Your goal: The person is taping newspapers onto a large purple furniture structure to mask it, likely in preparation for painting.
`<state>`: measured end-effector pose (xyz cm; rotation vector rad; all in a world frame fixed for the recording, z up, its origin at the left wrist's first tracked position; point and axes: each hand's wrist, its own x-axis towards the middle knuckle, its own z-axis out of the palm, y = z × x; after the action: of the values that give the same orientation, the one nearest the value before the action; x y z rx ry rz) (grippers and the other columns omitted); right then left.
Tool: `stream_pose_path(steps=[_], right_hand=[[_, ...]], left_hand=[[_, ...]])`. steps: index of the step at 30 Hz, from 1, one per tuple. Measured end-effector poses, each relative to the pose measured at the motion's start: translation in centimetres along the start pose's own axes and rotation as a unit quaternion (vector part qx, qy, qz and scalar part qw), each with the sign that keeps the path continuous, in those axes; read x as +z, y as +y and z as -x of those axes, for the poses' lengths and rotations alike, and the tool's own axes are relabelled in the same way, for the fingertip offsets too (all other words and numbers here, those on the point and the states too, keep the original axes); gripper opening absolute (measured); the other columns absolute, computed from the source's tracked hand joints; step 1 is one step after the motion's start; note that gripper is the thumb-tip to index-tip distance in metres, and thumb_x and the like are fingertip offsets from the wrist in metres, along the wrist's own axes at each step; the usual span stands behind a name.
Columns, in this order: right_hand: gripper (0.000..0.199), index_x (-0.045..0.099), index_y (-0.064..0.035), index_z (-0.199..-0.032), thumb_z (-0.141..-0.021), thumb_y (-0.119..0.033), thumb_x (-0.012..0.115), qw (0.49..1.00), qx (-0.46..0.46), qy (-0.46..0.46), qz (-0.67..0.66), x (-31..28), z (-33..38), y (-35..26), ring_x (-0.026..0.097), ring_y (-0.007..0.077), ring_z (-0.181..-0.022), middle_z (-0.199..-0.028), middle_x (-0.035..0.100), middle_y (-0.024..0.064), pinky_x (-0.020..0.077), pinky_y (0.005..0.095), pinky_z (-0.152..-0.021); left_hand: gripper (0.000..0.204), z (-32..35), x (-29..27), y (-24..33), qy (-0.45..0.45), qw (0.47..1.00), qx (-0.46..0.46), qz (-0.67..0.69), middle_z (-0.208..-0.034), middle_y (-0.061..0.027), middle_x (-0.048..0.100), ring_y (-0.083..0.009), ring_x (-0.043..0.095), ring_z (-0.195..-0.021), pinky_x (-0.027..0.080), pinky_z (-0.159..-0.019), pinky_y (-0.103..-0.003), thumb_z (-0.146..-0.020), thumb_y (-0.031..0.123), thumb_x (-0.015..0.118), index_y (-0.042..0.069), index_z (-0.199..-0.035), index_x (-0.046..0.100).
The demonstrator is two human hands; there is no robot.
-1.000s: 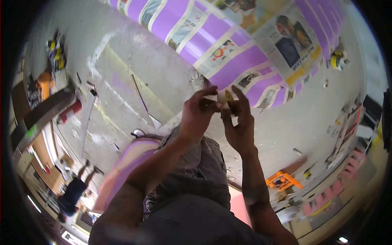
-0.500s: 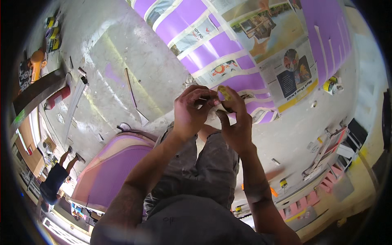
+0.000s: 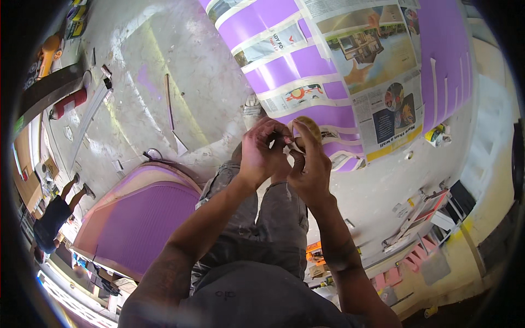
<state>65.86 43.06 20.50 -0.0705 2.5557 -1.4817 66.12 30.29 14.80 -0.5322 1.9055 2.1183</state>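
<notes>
My left hand (image 3: pixel 263 150) and my right hand (image 3: pixel 313 170) are held close together in front of my knees, fingertips almost meeting. In my right hand is a round yellowish roll of tape (image 3: pixel 309 127), partly hidden behind the fingers. The left thumb and fingertips are pinched together beside it; what they grip is too small to make out. Just beyond the hands stands a large curved purple panel (image 3: pixel 445 49), striped with pale masking tape and partly covered by newspaper sheets (image 3: pixel 383 104).
A purple ribbed curved piece (image 3: pixel 147 224) lies at my left. On the grey floor are a thin stick (image 3: pixel 169 104), a long metal strip (image 3: pixel 90 123) and a red cylinder (image 3: pixel 68 104). Another person (image 3: pixel 52 221) is at the far left. Paint cans (image 3: pixel 437 135) stand right of the panel.
The view has shifted, so the panel appears farther right. My hands stay together, and more of the roll's round yellowish face shows above the right fingers.
</notes>
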Motion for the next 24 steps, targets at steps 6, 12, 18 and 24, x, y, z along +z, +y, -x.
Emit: stream_pose_path(steps=[6,12,18,24], right_hand=[[0.072,0.051,-0.0006,-0.144,-0.075,0.023,0.055,0.997,0.056,-0.014,-0.05,-0.8,0.8,1.2,0.068,0.0323,-0.109,-0.123,0.065,0.0218,0.061,0.038,-0.085],[0.074,0.051,-0.0037,-0.145,-0.076,0.023,0.055,0.999,0.026,-0.017,-0.036,-1.8,1.5,2.1,0.066,0.0348,-0.113,-0.127,0.064,0.0206,0.0573,0.0416,-0.092],[0.078,0.049,-0.0044,-0.147,-0.075,0.024,0.057,0.997,-0.028,-0.071,-0.016,-4.4,2.8,2.9,0.065,0.036,-0.115,-0.131,0.065,0.018,0.0558,0.0423,-0.092],[0.062,0.048,-0.0023,-0.145,-0.087,0.012,0.061,0.994,0.02,-0.056,-0.09,-6.4,4.8,3.8,0.068,0.0399,-0.11,-0.125,0.067,0.0224,0.0525,0.0479,-0.097]], left_hand=[[0.017,0.7,1.5,0.3,0.03,0.999,-0.011,0.012,-0.096,-0.0065,0.067,-0.0154,0.068,-0.087,0.056,-0.076,-0.028,-0.081,-0.015,0.068,-0.001,-0.091,0.068],[0.019,0.7,1.8,-0.7,0.015,0.997,0.073,0.007,-0.098,-0.0069,0.068,-0.0142,0.067,-0.089,0.056,-0.075,-0.027,-0.085,-0.016,0.066,-0.003,-0.098,0.069],[0.021,1.2,2.8,-1.4,-0.02,0.997,-0.036,0.07,-0.095,-0.0069,0.066,-0.0186,0.065,-0.08,0.054,-0.069,-0.035,-0.087,-0.017,0.057,-0.001,-0.098,0.065],[0.025,2.3,5.2,-1.2,-0.065,0.976,0.113,-0.175,-0.089,-0.0159,0.056,-0.0347,0.058,-0.08,0.048,-0.068,-0.044,-0.077,-0.018,0.048,-0.002,-0.095,0.054]])
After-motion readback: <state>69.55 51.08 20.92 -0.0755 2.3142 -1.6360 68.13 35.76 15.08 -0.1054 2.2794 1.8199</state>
